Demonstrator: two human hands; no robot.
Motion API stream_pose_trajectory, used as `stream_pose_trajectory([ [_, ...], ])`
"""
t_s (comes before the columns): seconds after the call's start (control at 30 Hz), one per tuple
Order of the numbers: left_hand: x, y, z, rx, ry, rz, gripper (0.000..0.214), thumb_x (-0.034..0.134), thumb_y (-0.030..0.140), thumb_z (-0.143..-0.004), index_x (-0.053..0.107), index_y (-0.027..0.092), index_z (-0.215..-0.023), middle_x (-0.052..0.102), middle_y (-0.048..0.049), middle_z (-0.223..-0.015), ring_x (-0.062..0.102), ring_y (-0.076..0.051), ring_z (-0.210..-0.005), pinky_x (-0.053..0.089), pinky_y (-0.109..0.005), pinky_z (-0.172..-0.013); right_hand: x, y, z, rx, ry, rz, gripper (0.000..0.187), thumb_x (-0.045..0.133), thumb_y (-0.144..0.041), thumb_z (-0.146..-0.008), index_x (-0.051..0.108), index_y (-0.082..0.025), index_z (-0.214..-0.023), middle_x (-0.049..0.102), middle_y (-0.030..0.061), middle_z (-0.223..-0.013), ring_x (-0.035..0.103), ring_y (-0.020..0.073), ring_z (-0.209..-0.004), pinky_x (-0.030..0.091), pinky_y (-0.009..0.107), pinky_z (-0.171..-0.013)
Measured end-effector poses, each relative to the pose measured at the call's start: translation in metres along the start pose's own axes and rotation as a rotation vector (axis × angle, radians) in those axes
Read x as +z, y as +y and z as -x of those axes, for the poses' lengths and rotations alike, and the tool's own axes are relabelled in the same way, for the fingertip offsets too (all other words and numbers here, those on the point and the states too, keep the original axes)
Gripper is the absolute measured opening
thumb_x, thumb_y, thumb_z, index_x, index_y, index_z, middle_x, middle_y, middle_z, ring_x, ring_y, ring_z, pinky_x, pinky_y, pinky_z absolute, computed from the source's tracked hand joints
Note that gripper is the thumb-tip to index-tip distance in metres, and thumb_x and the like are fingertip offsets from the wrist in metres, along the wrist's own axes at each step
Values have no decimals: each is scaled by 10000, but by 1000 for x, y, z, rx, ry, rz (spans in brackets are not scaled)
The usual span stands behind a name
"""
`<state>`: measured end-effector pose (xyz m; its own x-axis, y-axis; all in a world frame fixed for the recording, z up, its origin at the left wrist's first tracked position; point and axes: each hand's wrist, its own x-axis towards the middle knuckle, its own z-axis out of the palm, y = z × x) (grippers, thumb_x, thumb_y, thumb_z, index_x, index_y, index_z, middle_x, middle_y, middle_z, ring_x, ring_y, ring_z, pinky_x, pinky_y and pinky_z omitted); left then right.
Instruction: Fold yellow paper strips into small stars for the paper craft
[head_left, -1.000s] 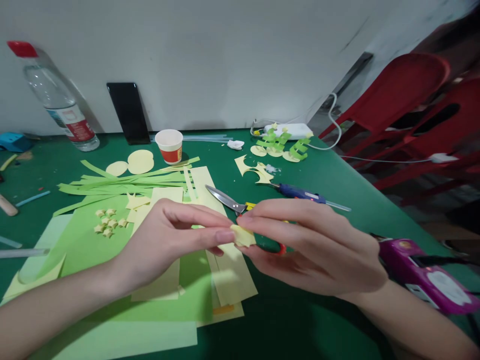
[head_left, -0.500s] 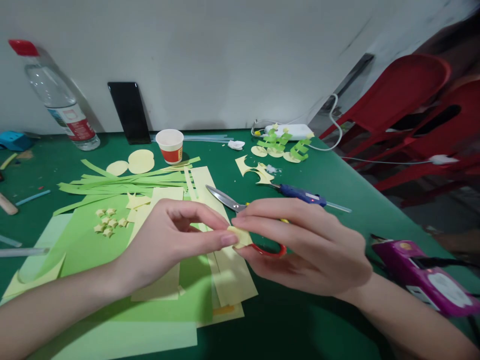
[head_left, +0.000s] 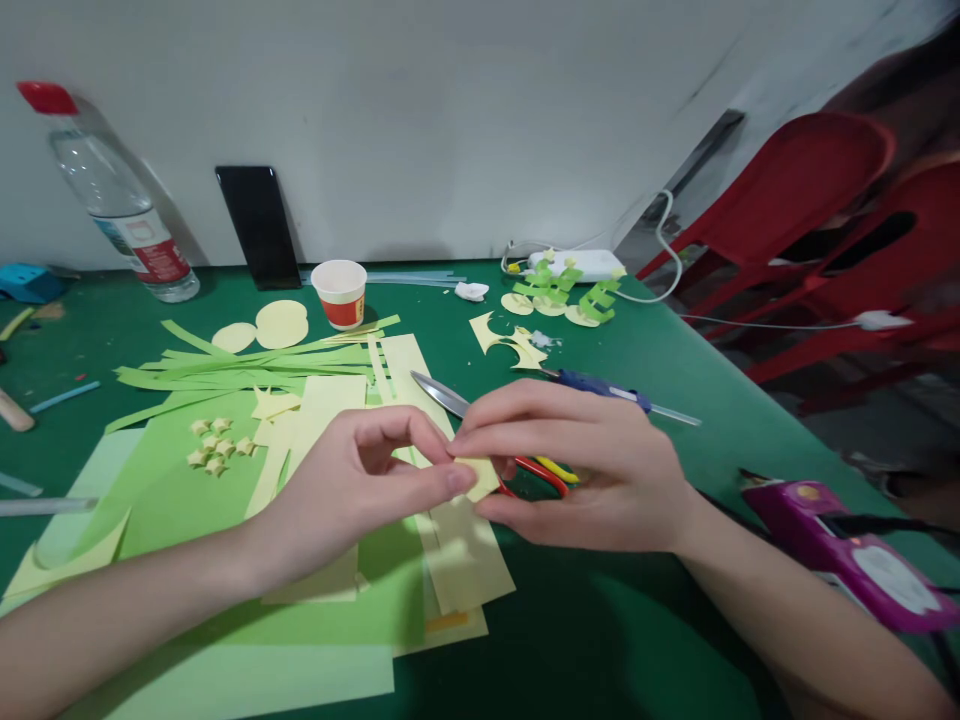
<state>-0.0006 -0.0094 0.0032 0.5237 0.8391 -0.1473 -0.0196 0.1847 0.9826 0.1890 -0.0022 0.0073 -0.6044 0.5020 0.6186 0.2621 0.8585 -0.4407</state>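
A small folded piece of pale yellow paper is pinched between both hands above the table. My left hand grips its left side with thumb and forefinger. My right hand holds its top and right side, fingers curled over it. Beneath the right hand lie scissors with red and yellow handles, partly hidden. Several small folded paper stars sit on the green sheet left of my hands. Pale yellow paper strips lie under the hands.
Green paper strips, a paper cup, a leaning phone and a bottle stand or lie toward the wall. A blue glue gun, curly green paper pieces and a magenta device are at the right.
My right hand has turned and shifted slightly left around the folded paper, showing more of the scissor handles. The left hand stays nearly in place, still pinching the paper.
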Motion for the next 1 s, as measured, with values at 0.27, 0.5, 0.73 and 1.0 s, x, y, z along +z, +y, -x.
stream_pose_trajectory([
  [0.27, 2, 4, 4, 197, 36, -249, 179, 622, 178, -790, 540, 164, -632, 554, 60, -658, 512, -50, -636, 420, -155, -606, 1, -3, -2, 396, -39, -425, 111, 585, -126, -791, 582, -139, -681, 567, 2, -684, 520, 74, -612, 386, 167, -464],
  [0.5, 2, 3, 1, 193, 53, -273, 195, 589, 169, -808, 502, 165, -633, 539, 60, -663, 499, -52, -628, 410, -155, -584, 0, -6, -4, 576, -97, -553, 184, 460, -164, -837, 559, -130, -686, 512, 8, -688, 466, 59, -504, 375, 179, -422],
  [0.73, 0, 0, -3, 234, -47, -396, 194, 543, 224, -843, 483, 167, -668, 519, 40, -704, 488, -75, -658, 396, -179, -590, -2, -8, -4, 494, -172, -320, 166, 476, -87, -781, 542, -145, -640, 519, -10, -630, 466, 71, -578, 342, 175, -484],
  [1.0, -8, -21, -20, 225, -331, -533, 294, 389, 275, -899, 479, 158, -646, 457, 24, -617, 450, -103, -597, 367, -219, -594, -5, 9, -4, 503, -426, -311, 136, 463, -63, -731, 505, -143, -629, 494, -21, -624, 427, 78, -588, 338, 196, -537],
])
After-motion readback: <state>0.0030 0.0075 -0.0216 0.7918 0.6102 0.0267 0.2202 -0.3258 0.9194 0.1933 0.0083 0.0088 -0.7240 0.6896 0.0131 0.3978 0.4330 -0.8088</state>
